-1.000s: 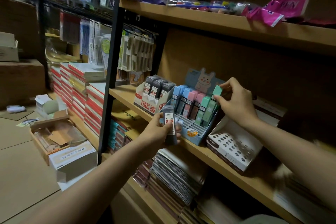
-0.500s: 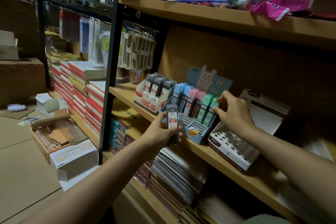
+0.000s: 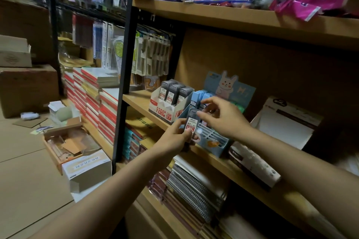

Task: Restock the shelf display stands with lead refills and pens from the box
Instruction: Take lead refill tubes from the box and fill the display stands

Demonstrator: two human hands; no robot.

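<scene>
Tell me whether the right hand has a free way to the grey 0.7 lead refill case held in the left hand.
Probably yes: the right hand is already at the top of the grey lead refill case that the left hand holds, nothing between them.

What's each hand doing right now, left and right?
Left hand: holding the grey lead refill case.
Right hand: fingers on the top of the same case; whether it grips yet cannot be told.

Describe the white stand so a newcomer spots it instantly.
On the middle wooden shelf, just right of the black upright, sits the white stand. It holds three grey refill cases and has red print, unlike the blue bunny stand beside it.
</scene>
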